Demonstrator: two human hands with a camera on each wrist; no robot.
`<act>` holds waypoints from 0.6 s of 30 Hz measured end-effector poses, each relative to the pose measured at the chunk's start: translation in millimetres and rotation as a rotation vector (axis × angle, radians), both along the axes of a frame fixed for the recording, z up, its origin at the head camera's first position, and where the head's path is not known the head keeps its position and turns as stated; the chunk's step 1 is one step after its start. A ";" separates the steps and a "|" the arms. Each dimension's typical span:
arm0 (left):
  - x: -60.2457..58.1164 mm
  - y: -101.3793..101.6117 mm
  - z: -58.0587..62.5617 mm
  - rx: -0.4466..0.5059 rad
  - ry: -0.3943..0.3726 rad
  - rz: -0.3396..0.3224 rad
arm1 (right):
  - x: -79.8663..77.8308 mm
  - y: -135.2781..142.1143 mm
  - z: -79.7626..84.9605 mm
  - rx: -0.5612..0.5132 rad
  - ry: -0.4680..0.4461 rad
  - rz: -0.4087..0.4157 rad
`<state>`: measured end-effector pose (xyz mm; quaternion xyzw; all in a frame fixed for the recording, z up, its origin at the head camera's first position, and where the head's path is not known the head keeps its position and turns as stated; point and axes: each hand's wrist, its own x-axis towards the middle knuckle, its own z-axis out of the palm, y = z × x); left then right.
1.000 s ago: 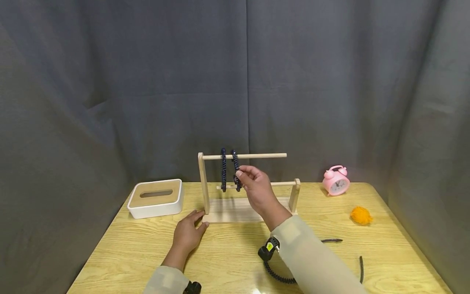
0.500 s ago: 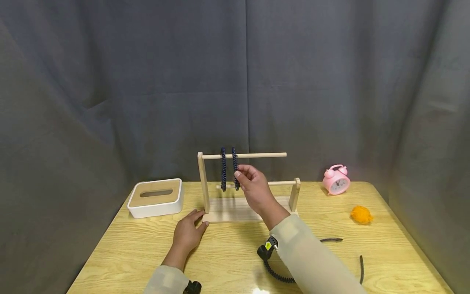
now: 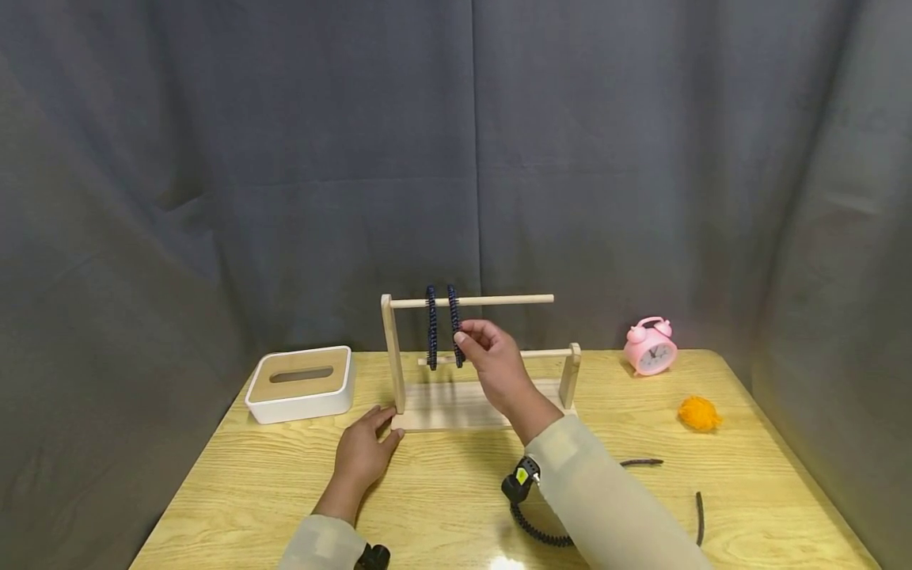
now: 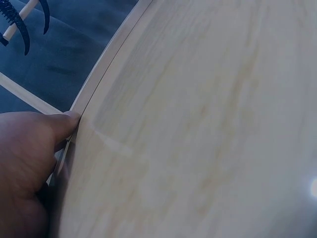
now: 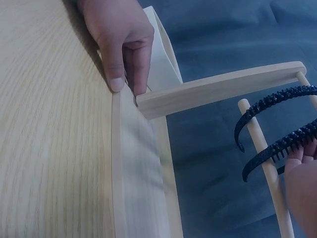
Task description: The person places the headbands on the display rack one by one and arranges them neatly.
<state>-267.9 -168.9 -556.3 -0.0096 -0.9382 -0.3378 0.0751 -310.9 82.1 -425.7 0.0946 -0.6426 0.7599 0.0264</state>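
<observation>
A light wooden stand with an upper and a lower rod stands on the table. Two dark blue toothed headbands hang over the upper rod: the left headband hangs free of the hands, and my right hand pinches the right headband by its near side, between thumb and fingers. In the right wrist view both headbands also cross the lower rod. My left hand rests at the front left corner of the stand's base, thumb on the front edge and fingers by the upright.
Left of the stand sits a white tissue box with a wooden lid. A pink alarm clock and an orange fluffy ball are on the right. Another dark toothed headband lies in front, partly hidden under my right forearm.
The right headband has gone from slightly tilted to hanging nearly parallel to the left one, still pinched in my right hand. My left hand has stayed at the base.
</observation>
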 end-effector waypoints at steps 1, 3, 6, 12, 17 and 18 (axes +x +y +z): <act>0.1 -0.2 0.0 0.000 0.000 0.000 | 0.4 1.0 0.2 0.003 -0.005 0.001; 0.3 -0.3 0.2 -0.002 0.000 0.000 | 1.4 3.6 0.7 0.008 -0.009 0.002; -0.7 0.8 0.3 -0.004 0.003 -0.006 | 2.1 10.0 0.9 -0.003 -0.010 -0.005; -0.1 2.1 -1.9 0.000 -0.002 -0.015 | 10.1 32.8 -2.3 -0.028 -0.015 -0.032; 0.0 0.0 -4.1 -0.002 -0.004 -0.022 | 28.7 64.8 -7.9 -0.013 -0.003 -0.063; -0.6 -1.1 -3.9 -0.004 -0.002 -0.023 | 32.6 71.8 -9.0 -0.022 0.003 -0.067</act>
